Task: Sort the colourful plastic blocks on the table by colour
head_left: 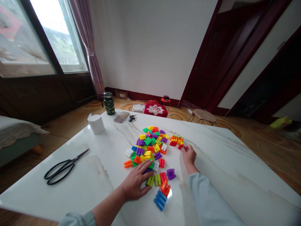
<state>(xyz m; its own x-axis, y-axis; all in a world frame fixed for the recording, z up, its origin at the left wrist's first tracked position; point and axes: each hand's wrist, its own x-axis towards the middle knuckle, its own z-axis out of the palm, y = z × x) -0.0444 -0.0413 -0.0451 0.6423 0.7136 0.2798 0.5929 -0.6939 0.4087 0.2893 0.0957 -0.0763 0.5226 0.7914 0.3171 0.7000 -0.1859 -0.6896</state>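
A loose pile of colourful plastic pieces (pixel 148 141) lies on the white marbled table (pixel 105 194). My left hand (pixel 136 183) rests palm down on the pile's near edge, fingers spread, its fingertips by green and olive pieces (pixel 150 181). To the right of the pile is a compact block of red, yellow and orange pieces (pixel 176 140). My right hand (pixel 189 155) is at this block's near right corner, thumb and fingers pinched on a small red piece (pixel 181 146). Blue pieces (pixel 160 201), an orange piece (pixel 165 188) and a purple piece (pixel 171 174) lie nearer me.
Black scissors (pixel 64 168) lie at the left of the table. A white paper roll (pixel 96 124), a camouflage bottle (pixel 109 103) and keys (pixel 132 118) stand or lie toward the far left edge. Beyond the table are a red stool (pixel 155 110) and a round stool (pixel 204 115).
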